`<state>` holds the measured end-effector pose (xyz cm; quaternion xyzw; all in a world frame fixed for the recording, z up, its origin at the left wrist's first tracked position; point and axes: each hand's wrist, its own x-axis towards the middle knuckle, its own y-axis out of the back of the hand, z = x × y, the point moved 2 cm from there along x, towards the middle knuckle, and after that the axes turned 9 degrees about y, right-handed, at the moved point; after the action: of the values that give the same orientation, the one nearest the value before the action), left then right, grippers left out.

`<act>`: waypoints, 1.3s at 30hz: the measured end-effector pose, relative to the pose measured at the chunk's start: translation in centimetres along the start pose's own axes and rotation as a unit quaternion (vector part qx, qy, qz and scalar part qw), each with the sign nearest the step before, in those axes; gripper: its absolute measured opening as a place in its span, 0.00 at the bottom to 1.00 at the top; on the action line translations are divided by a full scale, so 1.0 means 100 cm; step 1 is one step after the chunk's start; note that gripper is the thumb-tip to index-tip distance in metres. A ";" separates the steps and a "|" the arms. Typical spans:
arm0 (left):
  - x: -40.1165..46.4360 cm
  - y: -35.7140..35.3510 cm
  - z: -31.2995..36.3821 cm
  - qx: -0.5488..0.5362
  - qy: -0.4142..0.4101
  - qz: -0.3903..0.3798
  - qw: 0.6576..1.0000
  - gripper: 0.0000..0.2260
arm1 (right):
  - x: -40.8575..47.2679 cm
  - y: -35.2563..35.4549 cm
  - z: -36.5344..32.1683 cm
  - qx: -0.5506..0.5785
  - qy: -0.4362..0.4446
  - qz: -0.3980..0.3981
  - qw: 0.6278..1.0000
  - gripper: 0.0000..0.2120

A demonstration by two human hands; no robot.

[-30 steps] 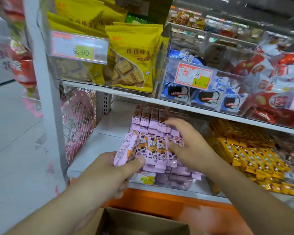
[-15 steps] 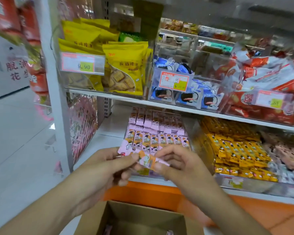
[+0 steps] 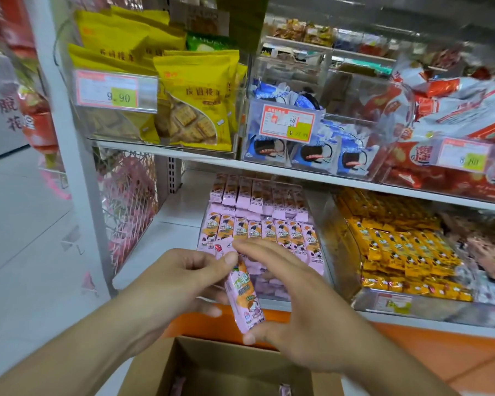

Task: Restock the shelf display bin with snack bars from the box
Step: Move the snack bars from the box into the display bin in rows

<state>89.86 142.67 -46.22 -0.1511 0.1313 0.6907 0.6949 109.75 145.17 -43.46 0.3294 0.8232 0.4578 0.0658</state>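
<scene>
Low in the centre of the frame, my left hand (image 3: 180, 281) pinches the top of a pink snack bar (image 3: 242, 292), while my right hand (image 3: 292, 304) holds its ends between thumb and extended fingers. Just behind, the display bin (image 3: 325, 270) holds rows of pink bars. Beneath my hands, the cardboard box (image 3: 212, 364) stands open.

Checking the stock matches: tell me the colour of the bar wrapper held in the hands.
Pink, with an orange panel, on the snack bar; head view.
</scene>
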 end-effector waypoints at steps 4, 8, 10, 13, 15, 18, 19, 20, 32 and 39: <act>0.002 0.000 -0.001 0.016 -0.018 -0.005 1.000 0.16 | 0.000 -0.001 0.007 -0.010 0.020 0.021 1.000 0.49; 0.003 -0.002 0.004 -0.011 -0.030 -0.003 0.999 0.12 | 0.000 0.001 0.019 -0.009 0.000 0.083 0.997 0.46; 0.007 0.003 0.005 0.016 -0.067 0.059 0.996 0.08 | 0.006 0.007 0.028 -0.011 -0.025 0.115 0.993 0.43; 0.017 0.019 -0.002 0.259 -0.163 0.184 0.934 0.12 | 0.028 0.025 0.053 0.000 -0.094 0.170 0.981 0.34; 0.026 0.025 -0.010 0.391 -0.228 0.187 0.872 0.20 | 0.050 0.038 0.074 0.000 -0.139 0.198 0.970 0.32; 0.038 0.027 -0.026 0.455 -0.232 0.153 0.846 0.29 | 0.084 0.053 0.104 -0.036 -0.197 0.197 0.960 0.25; 0.041 0.027 -0.030 0.463 -0.229 0.156 0.842 0.31 | 0.095 0.057 0.112 -0.042 -0.214 0.181 0.959 0.19; 0.044 0.027 -0.034 0.468 -0.234 0.164 0.836 0.31 | 0.104 0.060 0.118 -0.049 -0.232 0.154 0.959 0.14; 0.054 0.028 -0.041 0.479 -0.260 0.182 0.818 0.30 | 0.141 0.060 0.143 -0.089 -0.235 0.049 0.967 0.26; 0.043 0.030 -0.031 0.468 -0.286 0.172 0.818 0.29 | 0.090 0.051 0.119 -0.066 -0.119 0.150 0.979 0.25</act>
<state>87.01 145.40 -50.83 0.4216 0.2576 0.6665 0.5582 110.15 160.87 -44.49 0.4961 0.7188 0.4732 0.1151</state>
